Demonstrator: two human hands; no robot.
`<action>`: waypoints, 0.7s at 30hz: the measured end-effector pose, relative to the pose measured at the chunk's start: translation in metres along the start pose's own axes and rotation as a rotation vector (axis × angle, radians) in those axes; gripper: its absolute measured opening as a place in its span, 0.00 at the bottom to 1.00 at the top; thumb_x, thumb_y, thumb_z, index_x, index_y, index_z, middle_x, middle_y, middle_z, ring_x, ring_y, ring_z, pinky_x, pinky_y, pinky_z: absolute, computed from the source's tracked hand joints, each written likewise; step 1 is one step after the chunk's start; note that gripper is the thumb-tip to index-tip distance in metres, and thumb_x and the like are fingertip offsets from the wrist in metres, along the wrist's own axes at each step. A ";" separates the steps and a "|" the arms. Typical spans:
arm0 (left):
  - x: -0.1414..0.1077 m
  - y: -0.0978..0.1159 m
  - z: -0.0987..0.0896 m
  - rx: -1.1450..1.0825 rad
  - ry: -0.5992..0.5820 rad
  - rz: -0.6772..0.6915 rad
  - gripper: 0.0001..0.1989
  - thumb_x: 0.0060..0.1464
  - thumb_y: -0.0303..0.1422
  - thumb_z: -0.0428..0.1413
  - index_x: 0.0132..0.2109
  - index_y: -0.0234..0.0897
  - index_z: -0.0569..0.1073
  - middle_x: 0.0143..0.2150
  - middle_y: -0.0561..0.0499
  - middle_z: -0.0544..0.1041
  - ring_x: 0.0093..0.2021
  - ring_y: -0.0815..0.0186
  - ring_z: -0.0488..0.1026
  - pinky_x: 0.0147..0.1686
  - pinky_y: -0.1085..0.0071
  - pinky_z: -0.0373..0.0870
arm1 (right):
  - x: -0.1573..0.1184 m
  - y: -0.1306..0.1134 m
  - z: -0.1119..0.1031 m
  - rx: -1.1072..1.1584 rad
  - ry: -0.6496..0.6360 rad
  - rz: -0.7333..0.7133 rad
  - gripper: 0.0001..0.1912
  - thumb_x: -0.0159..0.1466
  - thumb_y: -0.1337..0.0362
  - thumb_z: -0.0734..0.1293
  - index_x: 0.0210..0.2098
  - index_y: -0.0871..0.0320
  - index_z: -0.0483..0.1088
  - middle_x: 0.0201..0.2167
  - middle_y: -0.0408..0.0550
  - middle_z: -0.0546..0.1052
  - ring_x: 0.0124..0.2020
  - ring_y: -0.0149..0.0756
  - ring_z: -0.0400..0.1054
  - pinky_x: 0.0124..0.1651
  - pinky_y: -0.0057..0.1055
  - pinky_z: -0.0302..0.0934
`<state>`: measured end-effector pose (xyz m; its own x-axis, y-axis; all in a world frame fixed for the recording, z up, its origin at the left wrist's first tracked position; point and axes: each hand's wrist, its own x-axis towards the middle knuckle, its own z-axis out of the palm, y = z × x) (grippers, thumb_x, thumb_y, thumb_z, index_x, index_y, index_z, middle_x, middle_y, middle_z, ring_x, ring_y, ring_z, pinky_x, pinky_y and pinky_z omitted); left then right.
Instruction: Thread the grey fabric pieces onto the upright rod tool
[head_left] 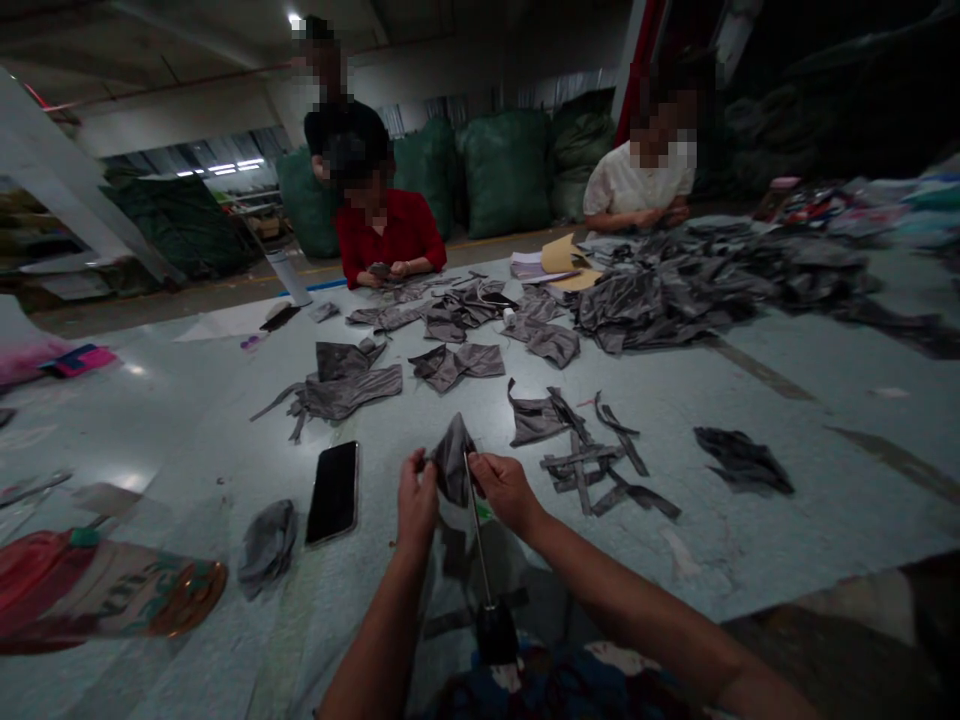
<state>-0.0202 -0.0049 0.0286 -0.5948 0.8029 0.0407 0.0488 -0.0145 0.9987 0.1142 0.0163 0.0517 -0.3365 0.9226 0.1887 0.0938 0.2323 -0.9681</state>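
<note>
Gray, faintly glossy cloth (pixel 453 462) is bunched between your hands, a soft folded point rising just above your knuckles. Your left hand (pixel 417 497) pinches it from the left, fingers and thumb closed on the fabric. Your right hand (pixel 507 490) comes in from the other side, its fingers together where a thin steel rod (pixel 477 530) meets the cloth, so the grip looks clamped on the rod, with the fabric right against it. The rod's long axis runs from a black handle (pixel 495 632) near your lap, up and away from you, leaning slightly to your left, and its tip ends at the cloth.

All this sits over the near edge of a pale, scuffed gray-green table (pixel 750 530). A black smartphone (pixel 333 492) lies just beyond your left hand, with a crumpled gray cloth bundle (pixel 267 548) beside it. Narrow gray fabric strips (pixel 592 465) lie in a flat tangle beyond your right hand, and a dark crumpled piece (pixel 742 460) lies further right. Across the table, a large rumpled heap of the same gray fabric (pixel 675 290) lies near a co-worker in a white blouse (pixel 637 180), and another in a red shirt (pixel 386 235) handles something small.
</note>
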 end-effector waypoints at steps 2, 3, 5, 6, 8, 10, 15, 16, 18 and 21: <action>0.020 0.017 0.001 0.096 0.050 0.219 0.17 0.44 0.36 0.56 0.43 0.37 0.70 0.48 0.45 0.69 0.51 0.62 0.63 0.49 0.68 0.58 | 0.000 0.002 0.000 0.010 -0.005 0.011 0.24 0.61 0.50 0.53 0.16 0.58 0.56 0.13 0.38 0.57 0.17 0.25 0.52 0.21 0.24 0.48; 0.027 0.027 0.004 0.106 -0.003 0.310 0.16 0.46 0.37 0.55 0.44 0.38 0.70 0.50 0.45 0.69 0.53 0.62 0.62 0.51 0.67 0.55 | 0.000 0.004 0.000 0.017 -0.009 0.009 0.24 0.61 0.51 0.53 0.16 0.58 0.56 0.13 0.38 0.58 0.17 0.25 0.52 0.22 0.24 0.49; 0.035 0.045 0.014 0.085 -0.210 0.395 0.14 0.48 0.39 0.52 0.42 0.37 0.72 0.47 0.45 0.71 0.51 0.61 0.63 0.51 0.66 0.56 | -0.002 0.008 0.000 0.019 0.012 -0.004 0.22 0.61 0.52 0.54 0.17 0.58 0.57 0.14 0.38 0.59 0.17 0.25 0.53 0.22 0.24 0.50; 0.036 0.051 0.020 0.070 -0.327 0.376 0.14 0.50 0.40 0.51 0.40 0.36 0.73 0.43 0.45 0.73 0.47 0.61 0.67 0.48 0.66 0.59 | -0.002 0.010 0.000 0.017 0.035 -0.012 0.20 0.61 0.53 0.55 0.19 0.58 0.59 0.15 0.39 0.60 0.18 0.25 0.54 0.23 0.23 0.51; 0.035 0.056 0.029 0.014 -0.487 0.256 0.15 0.51 0.42 0.50 0.36 0.34 0.73 0.32 0.46 0.74 0.34 0.64 0.70 0.36 0.69 0.65 | -0.002 0.013 -0.002 0.007 0.092 -0.020 0.14 0.59 0.55 0.58 0.26 0.59 0.63 0.19 0.39 0.64 0.21 0.26 0.58 0.24 0.23 0.53; 0.032 0.054 0.035 -0.068 -0.524 0.116 0.16 0.51 0.44 0.49 0.33 0.34 0.71 0.23 0.51 0.70 0.22 0.70 0.65 0.24 0.74 0.62 | 0.001 0.012 -0.005 -0.041 0.118 -0.027 0.12 0.58 0.57 0.60 0.37 0.58 0.64 0.22 0.40 0.68 0.23 0.27 0.61 0.26 0.23 0.55; 0.024 0.044 0.040 -0.175 -0.411 0.039 0.17 0.47 0.46 0.52 0.29 0.33 0.68 0.17 0.58 0.61 0.17 0.76 0.56 0.17 0.79 0.53 | 0.017 -0.002 -0.009 -0.255 0.085 -0.141 0.09 0.59 0.62 0.58 0.35 0.58 0.67 0.26 0.43 0.71 0.27 0.29 0.64 0.31 0.24 0.55; 0.021 0.043 0.041 -0.191 -0.389 0.024 0.18 0.47 0.46 0.52 0.28 0.33 0.67 0.17 0.58 0.60 0.17 0.76 0.55 0.17 0.79 0.52 | 0.018 -0.004 -0.009 -0.281 0.075 -0.155 0.10 0.60 0.62 0.56 0.32 0.58 0.67 0.25 0.44 0.71 0.27 0.29 0.64 0.30 0.24 0.54; 0.014 0.041 0.043 -0.223 -0.334 -0.017 0.18 0.47 0.47 0.52 0.27 0.34 0.66 0.17 0.58 0.60 0.17 0.76 0.55 0.17 0.78 0.52 | 0.016 -0.004 -0.008 -0.315 0.059 -0.156 0.11 0.61 0.62 0.55 0.27 0.58 0.66 0.21 0.43 0.68 0.24 0.28 0.62 0.28 0.24 0.53; 0.007 0.042 0.047 -0.252 -0.263 -0.039 0.19 0.47 0.47 0.52 0.27 0.33 0.66 0.17 0.58 0.59 0.17 0.76 0.55 0.17 0.78 0.52 | 0.010 -0.001 -0.008 -0.301 0.055 -0.142 0.13 0.62 0.61 0.55 0.24 0.58 0.62 0.18 0.41 0.64 0.21 0.27 0.58 0.25 0.23 0.50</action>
<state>0.0153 0.0282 0.0690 -0.3641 0.9310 0.0261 -0.1882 -0.1010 0.9769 0.1183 0.0283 0.0560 -0.3157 0.8877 0.3351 0.3250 0.4329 -0.8408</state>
